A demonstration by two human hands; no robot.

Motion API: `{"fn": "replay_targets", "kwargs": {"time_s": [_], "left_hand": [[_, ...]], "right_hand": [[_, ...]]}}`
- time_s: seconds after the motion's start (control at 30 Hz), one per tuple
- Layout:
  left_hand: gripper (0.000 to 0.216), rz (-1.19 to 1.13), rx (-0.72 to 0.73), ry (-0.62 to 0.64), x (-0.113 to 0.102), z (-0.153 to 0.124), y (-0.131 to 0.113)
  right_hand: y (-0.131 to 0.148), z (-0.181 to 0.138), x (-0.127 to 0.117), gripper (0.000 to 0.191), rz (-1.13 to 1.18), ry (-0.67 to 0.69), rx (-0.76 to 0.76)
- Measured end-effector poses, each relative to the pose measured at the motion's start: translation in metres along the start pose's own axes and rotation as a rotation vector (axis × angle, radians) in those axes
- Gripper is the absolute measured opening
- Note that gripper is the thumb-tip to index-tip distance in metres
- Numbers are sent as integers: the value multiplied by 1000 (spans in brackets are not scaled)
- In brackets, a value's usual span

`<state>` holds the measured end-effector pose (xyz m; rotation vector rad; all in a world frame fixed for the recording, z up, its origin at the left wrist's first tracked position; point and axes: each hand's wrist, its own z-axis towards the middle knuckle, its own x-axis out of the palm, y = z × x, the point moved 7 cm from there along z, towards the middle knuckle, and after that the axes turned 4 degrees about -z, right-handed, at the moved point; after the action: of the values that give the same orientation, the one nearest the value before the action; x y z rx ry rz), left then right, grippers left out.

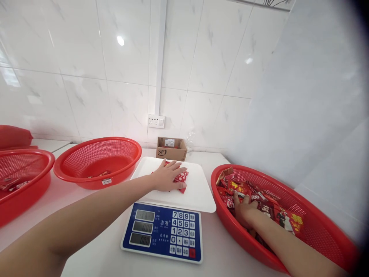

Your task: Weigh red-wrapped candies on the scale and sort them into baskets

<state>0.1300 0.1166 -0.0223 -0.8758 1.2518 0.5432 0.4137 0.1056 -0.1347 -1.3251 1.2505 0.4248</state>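
My left hand lies palm down on a red packet with white dots, its fingers stretched out. Part of the red wrapping is hidden under the palm. Both rest on the white pan of a digital scale, whose blue keypad panel faces me. Over on the right, my right hand reaches into a red plastic basket, fingers apart and touching the wrapped packets. These are mostly red and dark brown; one large red packet has a printed couple and yellow characters.
Another red basket with a few packets stands left of the scale. A third basket sits at the far left, near a red bag. Behind the scale are an open cardboard box, clear plastic and a wall socket.
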Motion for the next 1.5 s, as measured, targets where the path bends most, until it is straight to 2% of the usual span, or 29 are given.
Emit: {"fn": "replay_targets", "kwargs": {"time_s": [0.13,0.27,0.37,0.5,0.73,0.83,0.93,1.1,1.17,1.33,1.5], "left_hand": [[70,-21,-290,-66,3,2,9],[71,-33,-403,-59,17,9,11],[70,-15,-384,-62,25,14,11],[64,7,-249,-32,28,16,10],[57,-3,62,57,15,8,8],[59,-20,118,85,10,3,8],[65,-20,38,37,7,3,8],[78,-23,-363,-107,12,6,18],[79,-29,-425,-101,18,9,18],[72,5,-339,-81,26,14,14],[71,39,-181,-36,26,12,13]], "right_hand": [[0,2,2,118,13,-19,-2],[0,5,6,118,3,-29,-6],[-1,8,7,124,-13,-31,-5],[-1,9,8,124,-39,-24,-5],[0,12,11,123,-46,-24,-3],[0,14,13,126,-32,-26,-5],[0,15,14,130,-10,-27,-9],[-1,12,12,128,-5,-36,-13],[-1,9,10,125,-16,-34,-15],[-2,3,5,118,-41,-41,-16],[0,3,5,123,-36,-46,-8]]}}
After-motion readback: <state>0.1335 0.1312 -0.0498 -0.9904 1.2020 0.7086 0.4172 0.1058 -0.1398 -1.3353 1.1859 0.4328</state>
